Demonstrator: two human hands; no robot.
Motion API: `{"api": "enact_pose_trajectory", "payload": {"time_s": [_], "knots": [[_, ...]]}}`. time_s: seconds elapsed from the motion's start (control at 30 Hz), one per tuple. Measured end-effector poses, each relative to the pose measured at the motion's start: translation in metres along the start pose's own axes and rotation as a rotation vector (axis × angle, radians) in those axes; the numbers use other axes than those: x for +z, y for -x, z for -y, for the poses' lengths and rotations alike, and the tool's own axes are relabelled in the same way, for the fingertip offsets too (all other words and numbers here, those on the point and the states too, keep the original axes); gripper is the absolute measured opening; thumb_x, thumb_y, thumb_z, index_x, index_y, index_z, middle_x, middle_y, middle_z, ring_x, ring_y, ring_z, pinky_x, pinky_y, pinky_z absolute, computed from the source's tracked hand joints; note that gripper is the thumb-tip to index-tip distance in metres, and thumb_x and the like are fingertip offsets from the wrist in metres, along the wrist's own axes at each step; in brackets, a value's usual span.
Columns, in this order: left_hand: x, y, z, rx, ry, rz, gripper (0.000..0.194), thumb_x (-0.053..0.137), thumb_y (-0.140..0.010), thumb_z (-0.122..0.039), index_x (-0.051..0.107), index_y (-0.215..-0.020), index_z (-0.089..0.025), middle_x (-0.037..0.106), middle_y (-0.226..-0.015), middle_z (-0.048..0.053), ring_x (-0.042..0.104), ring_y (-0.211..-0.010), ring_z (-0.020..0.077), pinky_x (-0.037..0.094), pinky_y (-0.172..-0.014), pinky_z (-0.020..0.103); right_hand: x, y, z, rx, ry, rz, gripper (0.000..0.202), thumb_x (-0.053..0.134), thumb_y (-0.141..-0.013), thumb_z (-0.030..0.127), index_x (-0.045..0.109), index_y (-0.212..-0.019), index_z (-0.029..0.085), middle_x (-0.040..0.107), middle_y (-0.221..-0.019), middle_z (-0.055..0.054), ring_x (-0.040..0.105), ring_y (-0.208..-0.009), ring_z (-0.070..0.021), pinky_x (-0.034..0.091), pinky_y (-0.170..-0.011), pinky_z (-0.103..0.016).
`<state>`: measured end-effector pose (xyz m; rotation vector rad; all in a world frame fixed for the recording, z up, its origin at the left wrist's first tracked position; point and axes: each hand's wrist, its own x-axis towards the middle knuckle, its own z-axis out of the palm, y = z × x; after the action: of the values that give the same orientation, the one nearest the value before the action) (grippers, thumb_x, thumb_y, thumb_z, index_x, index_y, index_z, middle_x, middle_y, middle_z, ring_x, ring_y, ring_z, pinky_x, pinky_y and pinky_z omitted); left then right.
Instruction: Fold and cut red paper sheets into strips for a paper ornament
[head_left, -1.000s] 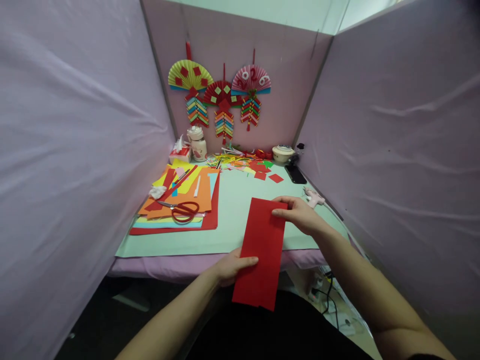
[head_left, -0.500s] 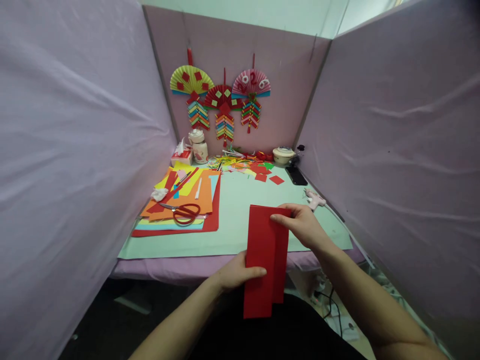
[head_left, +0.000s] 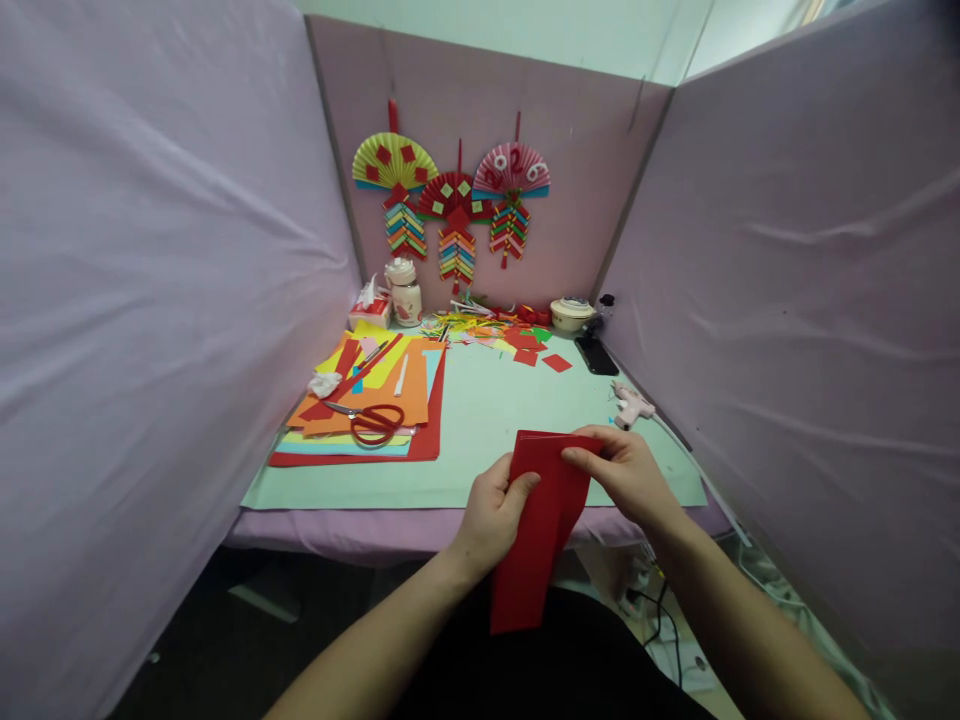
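Note:
A folded sheet of red paper [head_left: 529, 560] hangs upright between my hands, over my lap at the table's front edge. My left hand [head_left: 491, 515] is closed on its left edge near the top, thumb lying across the front. At the upper right corner my right hand [head_left: 619, 470] pinches the paper between thumb and fingers. The right-hand layer bends away from the left one lower down. Most fingers of both hands are hidden behind the paper.
Red-handled scissors [head_left: 377, 424] lie on stacked coloured paper [head_left: 409, 400] at left. A glue gun [head_left: 631, 405] and a phone [head_left: 596, 355] are at right. Paper scraps [head_left: 525, 345], a jar [head_left: 406, 298] and a bowl [head_left: 571, 315] stand behind. Fan decorations [head_left: 454, 195] hang on the wall.
My left hand has moved up the paper's left edge from its lower half to near the top. My right hand has dropped slightly, and the right-hand layer now curves.

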<state>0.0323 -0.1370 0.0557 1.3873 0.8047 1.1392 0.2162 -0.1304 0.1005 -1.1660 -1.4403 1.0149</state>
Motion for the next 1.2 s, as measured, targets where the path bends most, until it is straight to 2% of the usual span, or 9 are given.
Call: {"api": "enact_pose_trajectory", "payload": {"time_s": [0.13,0.37,0.47,0.57,0.67,1.0,1.2], "knots": [[0.003,0.001,0.002,0.023,-0.015,0.008,0.031,0.05,-0.093,-0.043,0.063,-0.105,-0.017,0.068,-0.095,0.006,0.061,-0.083,0.0186,0.049,-0.073,0.027,0.0,0.005,-0.002,-0.015,-0.017,-0.027,0.018,0.074,-0.076,0.036,0.071,-0.076,0.019,0.069,-0.07,0.0,0.058,-0.064,-0.0126,0.046,-0.058,-0.022],[0.003,0.001,0.006,-0.016,0.174,0.026,0.033,0.056,-0.09,-0.042,0.062,-0.11,-0.016,0.07,-0.103,0.009,0.064,-0.084,0.0194,0.051,-0.072,0.027,0.002,0.01,0.002,-0.024,0.033,-0.019,0.019,0.073,-0.077,0.037,0.072,-0.078,0.019,0.07,-0.072,-0.002,0.06,-0.065,-0.0142,0.047,-0.058,-0.024],[0.0,-0.004,-0.001,0.023,0.217,-0.054,0.032,0.063,-0.086,-0.04,0.064,-0.106,-0.015,0.071,-0.097,0.007,0.065,-0.081,0.018,0.052,-0.072,0.027,0.004,0.01,0.003,-0.033,0.065,-0.012,0.018,0.072,-0.077,0.037,0.072,-0.079,0.019,0.07,-0.073,-0.002,0.061,-0.067,-0.0149,0.048,-0.06,-0.024],[-0.001,-0.007,-0.006,0.047,0.162,-0.151,0.027,0.064,-0.085,-0.039,0.069,-0.096,-0.014,0.072,-0.087,0.006,0.065,-0.077,0.0171,0.051,-0.07,0.026,0.007,0.011,0.004,-0.037,0.091,-0.017,0.019,0.071,-0.079,0.038,0.072,-0.08,0.018,0.071,-0.074,-0.003,0.061,-0.068,-0.0151,0.048,-0.061,-0.024],[-0.001,-0.008,-0.009,0.046,0.12,-0.192,0.026,0.064,-0.085,-0.038,0.071,-0.093,-0.015,0.073,-0.085,0.005,0.065,-0.077,0.0177,0.051,-0.069,0.026,0.008,0.011,0.003,-0.03,0.089,-0.013,0.021,0.07,-0.079,0.039,0.072,-0.081,0.018,0.071,-0.075,-0.003,0.061,-0.068,-0.0156,0.049,-0.061,-0.025],[0.005,-0.005,-0.01,0.064,0.041,-0.25,0.025,0.06,-0.087,-0.037,0.073,-0.092,-0.016,0.074,-0.09,0.005,0.066,-0.082,0.019,0.052,-0.072,0.027,0.007,0.011,0.0,-0.042,0.1,-0.049,0.023,0.07,-0.078,0.042,0.071,-0.079,0.019,0.069,-0.073,-0.003,0.061,-0.066,-0.0168,0.049,-0.059,-0.027],[0.003,-0.005,-0.016,0.08,0.063,-0.262,0.025,0.067,-0.082,-0.035,0.072,-0.099,-0.017,0.074,-0.096,0.006,0.067,-0.089,0.0197,0.053,-0.077,0.028,0.004,0.013,0.0,-0.072,0.157,-0.053,0.022,0.069,-0.079,0.041,0.072,-0.079,0.019,0.07,-0.073,-0.004,0.062,-0.067,-0.0175,0.05,-0.06,-0.027]]}}
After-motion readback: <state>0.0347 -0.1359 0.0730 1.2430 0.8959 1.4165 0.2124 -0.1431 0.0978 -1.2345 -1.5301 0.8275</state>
